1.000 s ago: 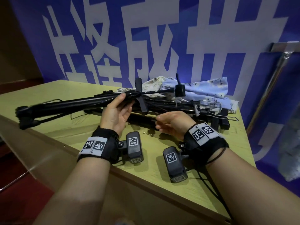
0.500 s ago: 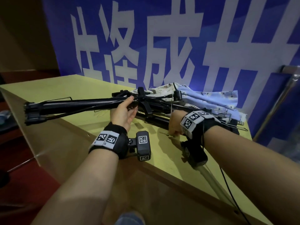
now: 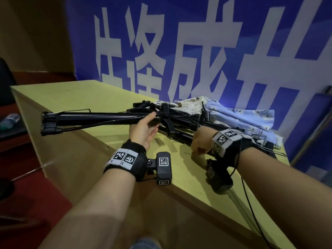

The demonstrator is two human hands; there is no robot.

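While the left hand (image 3: 143, 131) is gripping the stand (image 3: 100, 118), the right hand (image 3: 202, 141) is dropping beside it; its curled fingers are seemingly pinching a pin (image 3: 187, 154) for refitting.

Single view: one wide-angle head camera, worn above and behind both forearms, aimed forward and down. The left hand (image 3: 142, 131) and right hand (image 3: 201, 141) are seen close, mid-frame. Beyond the fingers, the black tripod (image 3: 93, 118), table (image 3: 71, 97) and blue banner (image 3: 206, 42) are taken in. Frame edges are bowed.
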